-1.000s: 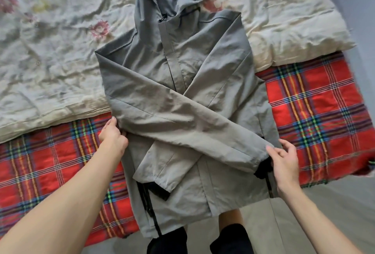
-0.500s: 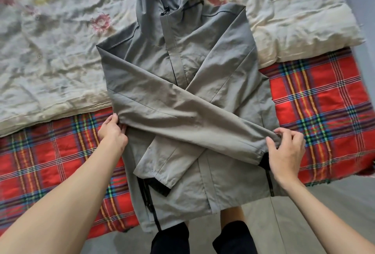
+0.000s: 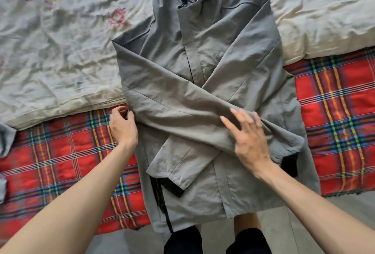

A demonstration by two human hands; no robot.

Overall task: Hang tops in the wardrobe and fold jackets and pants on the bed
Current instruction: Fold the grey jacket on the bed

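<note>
The grey jacket point(image 3: 203, 83) lies face up on the bed point(image 3: 334, 111), hood away from the person, sleeves crossed over its front. The left hand point(image 3: 123, 127) pinches the jacket's left edge. The right hand point(image 3: 249, 142) lies flat on the crossed sleeves, fingers spread.

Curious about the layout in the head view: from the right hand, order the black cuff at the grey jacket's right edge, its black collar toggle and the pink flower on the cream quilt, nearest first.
From the right hand on the grey hooded jacket:
1. Black cuff, just right.
2. Black collar toggle, up the bed.
3. Pink flower, far upper left on the quilt.
</note>
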